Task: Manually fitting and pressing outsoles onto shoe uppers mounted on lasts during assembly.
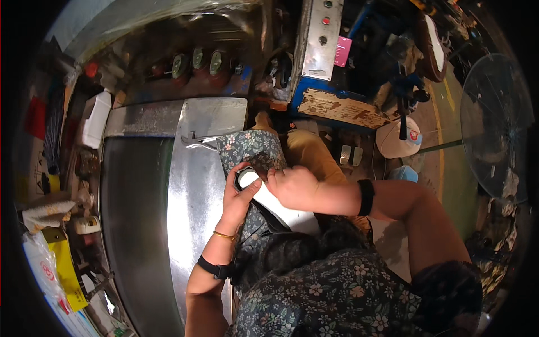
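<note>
A shoe [275, 201] with a long white underside and a dark upper lies across my lap, bottom up. My left hand [237, 194] is wrapped round its rounded end, with the thumb pressed on the white face. Against the shoe's edge my right hand [295, 188] is closed, its fingers curled. What its fingertips pinch is hidden. Metal pincers [197, 142] rest on the steel sheet to the left, one end against the flowered apron [252, 147] over my knees.
A dark belt [137, 208] runs beside the steel sheet [193, 224] on my left. Ahead stands a blue machine with a button panel [319, 48]. Pedals [351, 155] are on the floor, and a large fan [494, 129] stands at right. A brown shoe [432, 50] is at upper right.
</note>
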Tool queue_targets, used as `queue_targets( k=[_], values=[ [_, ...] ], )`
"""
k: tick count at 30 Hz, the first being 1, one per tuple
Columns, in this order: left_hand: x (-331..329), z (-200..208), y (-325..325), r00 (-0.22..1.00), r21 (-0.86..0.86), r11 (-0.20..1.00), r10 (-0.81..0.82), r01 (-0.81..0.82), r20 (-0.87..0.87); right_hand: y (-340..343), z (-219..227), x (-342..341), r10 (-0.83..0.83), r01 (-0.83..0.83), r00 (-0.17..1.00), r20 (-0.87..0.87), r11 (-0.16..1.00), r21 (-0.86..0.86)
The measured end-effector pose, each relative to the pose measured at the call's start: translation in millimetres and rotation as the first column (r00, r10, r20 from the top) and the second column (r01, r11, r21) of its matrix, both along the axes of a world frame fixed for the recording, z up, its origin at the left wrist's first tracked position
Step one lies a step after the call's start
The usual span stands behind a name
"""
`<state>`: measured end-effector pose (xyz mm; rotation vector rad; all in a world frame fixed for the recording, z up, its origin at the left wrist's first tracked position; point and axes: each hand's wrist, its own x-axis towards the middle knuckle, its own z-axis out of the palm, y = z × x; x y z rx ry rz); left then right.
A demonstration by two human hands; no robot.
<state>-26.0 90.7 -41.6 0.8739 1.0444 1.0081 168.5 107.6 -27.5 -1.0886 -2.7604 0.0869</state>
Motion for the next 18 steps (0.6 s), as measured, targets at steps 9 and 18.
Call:
queue_targets(
  k=[9, 18],
  values=[
    [3.0, 10.2, -5.2, 0.995, 0.011, 0.999, -0.042, 0.043, -0.088, -53.4, 19.5, 40.0, -0.317, 0.279, 0.948, 0.043, 0.753, -0.596],
    [1.9, -59.4, -4.5, 0.942, -0.080, 0.940, 0.334, -0.332, 0.019, -29.9, -37.5, -4.0, -0.746, -0.227, 0.557, -0.366, 0.287, -0.931]
  ],
)
